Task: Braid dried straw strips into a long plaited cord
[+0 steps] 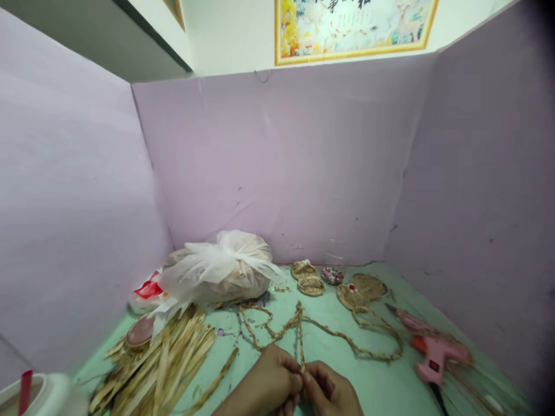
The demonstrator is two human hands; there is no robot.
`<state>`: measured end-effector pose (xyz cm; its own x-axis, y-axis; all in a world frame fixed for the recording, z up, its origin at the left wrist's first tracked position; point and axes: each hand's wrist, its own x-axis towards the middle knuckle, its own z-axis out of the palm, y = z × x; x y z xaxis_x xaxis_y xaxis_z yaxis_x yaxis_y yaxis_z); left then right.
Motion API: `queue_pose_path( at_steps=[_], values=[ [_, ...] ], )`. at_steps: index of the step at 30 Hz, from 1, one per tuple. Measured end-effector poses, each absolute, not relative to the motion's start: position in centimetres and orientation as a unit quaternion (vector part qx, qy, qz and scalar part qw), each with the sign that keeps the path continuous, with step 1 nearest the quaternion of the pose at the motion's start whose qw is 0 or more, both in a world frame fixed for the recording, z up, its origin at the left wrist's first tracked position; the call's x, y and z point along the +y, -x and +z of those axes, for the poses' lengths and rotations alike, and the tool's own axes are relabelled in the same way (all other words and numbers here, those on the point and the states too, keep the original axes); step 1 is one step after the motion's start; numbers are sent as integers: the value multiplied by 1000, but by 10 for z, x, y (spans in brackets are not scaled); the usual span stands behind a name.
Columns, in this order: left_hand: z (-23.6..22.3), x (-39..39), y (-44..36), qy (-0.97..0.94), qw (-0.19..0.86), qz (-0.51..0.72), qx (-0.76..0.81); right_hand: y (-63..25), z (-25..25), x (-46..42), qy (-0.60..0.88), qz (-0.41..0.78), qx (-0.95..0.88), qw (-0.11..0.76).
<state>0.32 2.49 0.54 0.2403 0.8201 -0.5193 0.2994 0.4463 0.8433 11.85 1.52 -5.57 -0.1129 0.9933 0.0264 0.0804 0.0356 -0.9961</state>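
Note:
Both hands meet at the bottom centre of the view over a mint-green table [381,387]. My left hand [264,384] and my right hand [332,393] are closed, fingertips pinched together on the near end of a braided straw cord [300,332]. The cord runs away from my fingers, loops left and trails right across the table toward woven straw discs [362,292]. A pile of flat straw strips [160,361] lies just left of my left hand.
A white mesh bag [221,268] of straw sits at the back, a red-and-white packet [147,292] beside it. A pink glue gun [433,352] lies right. Small woven coils [307,280] and a bead dish [332,275] are behind. Lilac boards [281,162] wall the table.

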Motion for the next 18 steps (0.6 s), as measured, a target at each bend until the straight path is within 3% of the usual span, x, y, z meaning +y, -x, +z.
queue_pose_path(
  at_steps=[18],
  values=[
    [15,22,6,-547,594,205,553,-127,-24,9,477,544,-552,415]
  ],
)
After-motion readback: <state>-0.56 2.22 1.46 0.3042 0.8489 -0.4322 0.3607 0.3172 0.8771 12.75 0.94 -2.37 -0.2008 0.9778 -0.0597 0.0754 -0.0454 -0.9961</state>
